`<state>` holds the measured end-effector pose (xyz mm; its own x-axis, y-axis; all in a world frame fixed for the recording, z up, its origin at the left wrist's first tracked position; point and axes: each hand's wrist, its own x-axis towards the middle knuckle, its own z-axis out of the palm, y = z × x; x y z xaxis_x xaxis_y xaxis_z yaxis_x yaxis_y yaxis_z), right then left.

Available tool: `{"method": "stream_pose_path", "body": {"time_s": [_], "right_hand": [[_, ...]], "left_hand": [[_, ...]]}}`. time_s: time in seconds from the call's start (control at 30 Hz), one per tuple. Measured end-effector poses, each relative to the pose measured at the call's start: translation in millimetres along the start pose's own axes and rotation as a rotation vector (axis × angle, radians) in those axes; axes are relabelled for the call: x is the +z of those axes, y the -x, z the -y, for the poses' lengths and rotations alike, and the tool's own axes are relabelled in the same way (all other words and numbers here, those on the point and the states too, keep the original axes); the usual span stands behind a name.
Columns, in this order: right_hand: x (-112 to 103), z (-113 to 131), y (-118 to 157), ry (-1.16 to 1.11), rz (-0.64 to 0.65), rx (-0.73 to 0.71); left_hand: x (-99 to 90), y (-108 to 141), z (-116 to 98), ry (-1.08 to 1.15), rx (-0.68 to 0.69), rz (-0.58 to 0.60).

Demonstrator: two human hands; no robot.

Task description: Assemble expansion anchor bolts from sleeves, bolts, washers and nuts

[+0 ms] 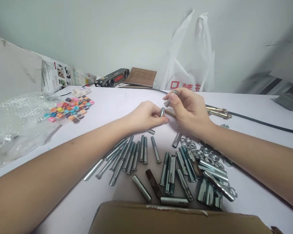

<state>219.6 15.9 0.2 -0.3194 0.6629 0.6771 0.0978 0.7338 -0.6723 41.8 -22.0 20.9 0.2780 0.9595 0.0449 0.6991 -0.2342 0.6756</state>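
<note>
My left hand [150, 115] is closed around a silvery bolt [162, 111], with only its end showing past the fingers. Close by on the right, my right hand [191, 105] pinches a short metal sleeve [171, 98] between thumb and fingers, raised slightly above the other piece. The two metal parts are apart. Below the hands, several loose bolts [129, 156] lie in a row on the white table [70, 191]. A split sleeve [176, 140] rests under my right hand, beside a heap of washers and nuts [206, 152].
A cardboard box [175, 221] sits at the near edge, with more sleeves [174, 201] just beyond it. On the left are clear plastic packaging [17, 123] and colourful discs [75, 109]. Brass-coloured anchors [218, 112] and a black cable [263, 122] lie right; a white bag [189, 61] stands behind.
</note>
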Motion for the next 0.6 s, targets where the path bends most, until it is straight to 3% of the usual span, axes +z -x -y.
{"method": "stream_pose_path", "body": {"time_s": [0.6], "right_hand": [[3.5,-4.3,3.4,-0.077,0.079,0.023]], "left_hand": [[2.9,-3.1,4.9,-0.063,0.025,0.002]]}}
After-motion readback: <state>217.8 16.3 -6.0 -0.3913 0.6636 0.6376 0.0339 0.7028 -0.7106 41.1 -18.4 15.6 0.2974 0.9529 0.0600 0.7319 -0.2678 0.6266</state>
